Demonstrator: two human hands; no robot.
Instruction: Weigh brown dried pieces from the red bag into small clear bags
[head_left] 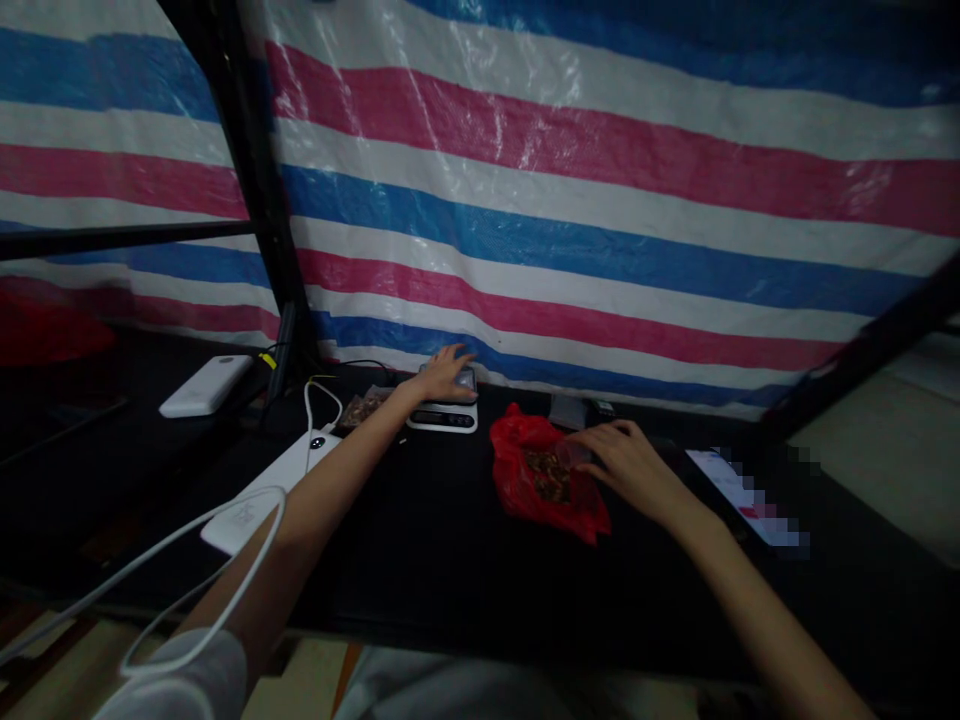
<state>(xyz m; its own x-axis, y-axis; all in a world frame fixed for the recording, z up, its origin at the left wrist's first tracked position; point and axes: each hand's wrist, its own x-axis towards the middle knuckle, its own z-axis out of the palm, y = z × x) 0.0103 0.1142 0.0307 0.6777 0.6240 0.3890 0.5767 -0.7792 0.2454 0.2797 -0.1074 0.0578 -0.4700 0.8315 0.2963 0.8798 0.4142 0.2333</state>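
My left hand (pixel 445 374) reaches to the back of the table, its fingers spread over a dark clear-looking tray (pixel 466 382) on a small white digital scale (pixel 444 417). Whether the fingers press on the tray is hard to tell. With my right hand (pixel 626 462) I hold a small clear plastic cup (pixel 574 454), tilted at the edge of an open red plastic bag (pixel 517 450). Inside the bag lie many small brownish-gold pieces (pixel 549 477), too small to name. The cup's contents cannot be made out.
Left of the scale lies a clear bag of brownish pieces (pixel 365 408). A white power bank (pixel 259 500) with a white cable (pixel 281 515) is by my left forearm; another power bank (pixel 206 386) lies farther left. A lit phone (pixel 739 490) is at right. Striped sheeting (pixel 525 220) hangs behind.
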